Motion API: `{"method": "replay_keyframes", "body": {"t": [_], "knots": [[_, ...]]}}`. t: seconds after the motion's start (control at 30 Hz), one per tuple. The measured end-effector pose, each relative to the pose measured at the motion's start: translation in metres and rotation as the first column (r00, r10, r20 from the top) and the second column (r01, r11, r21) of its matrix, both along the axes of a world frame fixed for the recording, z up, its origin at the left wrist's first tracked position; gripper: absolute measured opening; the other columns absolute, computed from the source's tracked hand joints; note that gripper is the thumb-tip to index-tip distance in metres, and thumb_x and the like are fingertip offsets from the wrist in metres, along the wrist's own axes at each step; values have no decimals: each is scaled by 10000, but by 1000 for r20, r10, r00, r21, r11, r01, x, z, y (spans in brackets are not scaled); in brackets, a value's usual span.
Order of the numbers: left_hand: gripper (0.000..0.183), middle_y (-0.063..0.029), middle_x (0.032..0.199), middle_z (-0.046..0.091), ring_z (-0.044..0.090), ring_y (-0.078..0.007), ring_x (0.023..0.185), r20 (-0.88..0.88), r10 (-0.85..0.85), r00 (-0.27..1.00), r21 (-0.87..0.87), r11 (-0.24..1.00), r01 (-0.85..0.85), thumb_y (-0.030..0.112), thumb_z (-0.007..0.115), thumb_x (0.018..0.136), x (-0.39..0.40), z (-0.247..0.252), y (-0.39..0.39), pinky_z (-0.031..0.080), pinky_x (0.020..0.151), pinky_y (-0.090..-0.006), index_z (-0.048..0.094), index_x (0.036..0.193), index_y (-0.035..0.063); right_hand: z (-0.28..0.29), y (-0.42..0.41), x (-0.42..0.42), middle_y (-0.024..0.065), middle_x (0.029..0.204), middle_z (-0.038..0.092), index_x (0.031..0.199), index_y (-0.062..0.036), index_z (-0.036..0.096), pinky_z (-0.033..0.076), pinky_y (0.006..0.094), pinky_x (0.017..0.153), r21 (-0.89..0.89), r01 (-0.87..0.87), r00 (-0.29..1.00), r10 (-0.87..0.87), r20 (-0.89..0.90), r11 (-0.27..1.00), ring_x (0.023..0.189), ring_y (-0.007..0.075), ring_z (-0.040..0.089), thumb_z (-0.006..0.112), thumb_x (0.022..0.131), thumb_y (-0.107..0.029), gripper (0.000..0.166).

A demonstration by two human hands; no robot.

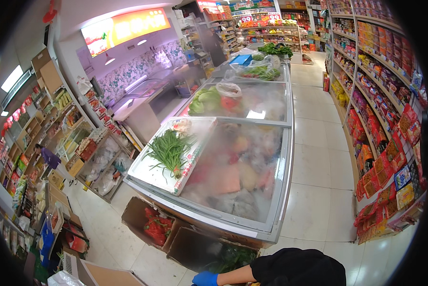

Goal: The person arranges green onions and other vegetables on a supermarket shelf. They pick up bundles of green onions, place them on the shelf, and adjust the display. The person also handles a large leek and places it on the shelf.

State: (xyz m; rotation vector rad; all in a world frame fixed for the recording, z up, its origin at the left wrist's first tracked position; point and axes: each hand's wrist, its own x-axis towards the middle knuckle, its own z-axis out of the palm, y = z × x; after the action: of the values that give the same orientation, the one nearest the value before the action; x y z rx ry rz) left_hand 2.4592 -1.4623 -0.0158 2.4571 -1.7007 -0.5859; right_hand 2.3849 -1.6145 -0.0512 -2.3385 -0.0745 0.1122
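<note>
At the bottom edge, my right hand (204,278) in a blue glove reaches left from a black sleeve; its fingers are cut off by the picture's edge, so any hold is hidden. Just above it, a cardboard box (192,246) holds leafy greens (235,258). My left hand is out of view. Before me stands a chest freezer (249,230) with fogged glass lids. On its near left corner lies a white foam tray (139,171) bearing a tied bunch of long green vegetables (169,150) and a wrapped pack (181,125).
Another cardboard box (131,214) with red mesh bags (156,228) stands beside the greens box. Snack shelves (374,82) line the tiled aisle (310,171) at right. A person in purple (49,157) bends by shelves at far left; a dark-clothed person (215,46) stands beyond the freezer.
</note>
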Motion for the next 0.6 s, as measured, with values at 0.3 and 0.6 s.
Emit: {"method": "replay_keyframes", "body": {"t": [0.3, 0.6], "knots": [[197, -167, 684, 578, 559, -339, 593, 68, 11, 998, 52, 999, -15, 181, 436, 818, 2, 9, 0, 443, 546, -442, 571, 891, 58, 40, -10, -16, 203, 649, 581, 675, -54, 661, 447, 437, 490, -25, 50, 978, -44, 204, 998, 564, 361, 583, 568, 617, -274, 246], [250, -171, 661, 580, 551, -344, 563, 82, 93, 992, 8, 996, -94, 233, 403, 863, -4, -1, -1, 435, 528, -447, 571, 846, 49, 38, -8, -13, 203, 696, 593, 713, -54, 657, 455, 430, 518, -17, 119, 975, -113, 191, 993, 592, 364, 587, 521, 687, -268, 256]]}}
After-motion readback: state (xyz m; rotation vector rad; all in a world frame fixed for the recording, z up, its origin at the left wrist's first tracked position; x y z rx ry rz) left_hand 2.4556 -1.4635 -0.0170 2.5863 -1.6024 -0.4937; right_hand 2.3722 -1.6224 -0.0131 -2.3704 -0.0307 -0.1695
